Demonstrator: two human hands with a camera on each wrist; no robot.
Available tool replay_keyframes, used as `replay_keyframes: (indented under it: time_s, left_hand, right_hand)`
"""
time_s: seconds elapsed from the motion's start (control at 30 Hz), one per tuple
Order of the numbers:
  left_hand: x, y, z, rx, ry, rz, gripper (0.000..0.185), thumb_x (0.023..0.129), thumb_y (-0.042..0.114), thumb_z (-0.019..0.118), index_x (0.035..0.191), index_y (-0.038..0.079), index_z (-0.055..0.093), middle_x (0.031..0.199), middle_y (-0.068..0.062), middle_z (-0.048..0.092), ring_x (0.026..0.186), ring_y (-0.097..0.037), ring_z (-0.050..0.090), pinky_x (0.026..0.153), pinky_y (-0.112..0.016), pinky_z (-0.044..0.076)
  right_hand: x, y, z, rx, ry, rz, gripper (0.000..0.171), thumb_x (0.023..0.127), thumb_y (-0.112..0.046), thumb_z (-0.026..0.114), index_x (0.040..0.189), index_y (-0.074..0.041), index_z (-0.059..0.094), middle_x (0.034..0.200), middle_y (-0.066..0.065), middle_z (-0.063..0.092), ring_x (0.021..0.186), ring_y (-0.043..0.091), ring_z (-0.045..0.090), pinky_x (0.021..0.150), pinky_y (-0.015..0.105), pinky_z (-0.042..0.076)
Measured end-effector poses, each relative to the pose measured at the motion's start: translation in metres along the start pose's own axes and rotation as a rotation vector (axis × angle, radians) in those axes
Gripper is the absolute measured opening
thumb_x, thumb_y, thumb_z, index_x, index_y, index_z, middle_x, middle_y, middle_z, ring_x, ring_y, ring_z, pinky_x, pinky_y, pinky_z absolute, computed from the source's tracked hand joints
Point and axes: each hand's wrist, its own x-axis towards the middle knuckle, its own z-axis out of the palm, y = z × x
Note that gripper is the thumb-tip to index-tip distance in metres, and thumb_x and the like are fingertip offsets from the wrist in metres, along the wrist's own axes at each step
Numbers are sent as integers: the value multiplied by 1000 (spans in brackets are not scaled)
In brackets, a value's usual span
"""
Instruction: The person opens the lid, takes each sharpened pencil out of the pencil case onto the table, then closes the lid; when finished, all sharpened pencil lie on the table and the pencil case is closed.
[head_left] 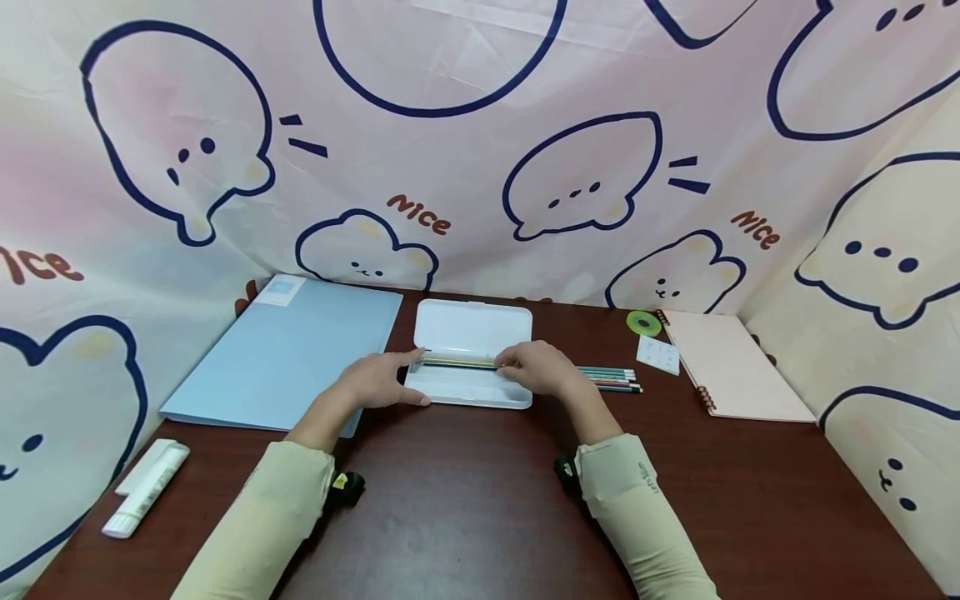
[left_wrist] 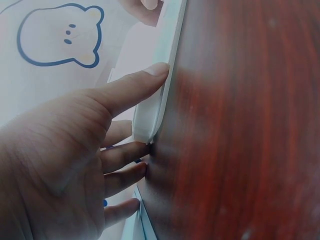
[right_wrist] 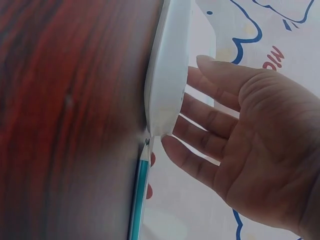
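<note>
On the brown desk (head_left: 480,500), in the middle, lies one white pencil case (head_left: 472,329), open. The left hand (head_left: 378,382) rests at its left end, thumb along the near edge, fingers (left_wrist: 122,155) straight and a little spread. The right hand (head_left: 536,367) lies over its right end, fingers (right_wrist: 200,112) straight and apart, holding nothing. One long thin stick (head_left: 457,362), maybe a pencil, lies inside between the hands. About five pencils (head_left: 611,379) lie just right of the case. One blue folder (head_left: 288,350) is on the left, one pink notebook (head_left: 731,362) on the right.
</note>
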Motion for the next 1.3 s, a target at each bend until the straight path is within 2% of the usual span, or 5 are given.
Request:
replay_keyframes:
  time_s: [0.2,0.53,0.83,1.1,1.3]
  left_hand:
    - [0,0,-1,-1,-7,3,95,81,57,78,159,21,36,155,-17,49,137,-40,50,106,-59,44]
    - [1,0,-2,8,-7,15,95,82,57,78,159,21,36,153,-17,50,137,-40,51,105,-57,46]
    - [0,0,-1,1,-8,14,96,81,57,79,159,21,36,154,-18,50,137,-41,51,104,-57,46]
    - [0,0,-1,-5,-11,-1,95,81,56,79,159,22,36,154,-16,50,137,-40,50,105,-58,45]
    - [1,0,-1,-6,-9,2,95,82,56,78,159,21,36,154,-17,50,137,-40,50,105,-59,45]
  right_hand:
    - [1,-1,3,-23,-42,-30,26,102,-24,61,124,-19,74,128,-1,72,119,20,64,102,43,51]
    - [1,-2,5,-39,-43,-49,15,99,-18,65,106,-21,78,104,-4,75,88,13,62,81,35,52]
    - [2,0,8,-19,-11,7,5,96,-18,68,93,-21,72,91,-6,70,82,14,57,76,32,47]
    - [2,1,7,10,1,3,5,95,-16,70,95,-20,73,85,-6,67,79,13,56,75,30,46]
    - [-3,6,-2,48,25,-10,9,96,-20,70,101,-19,77,93,-5,73,80,14,57,76,32,49]
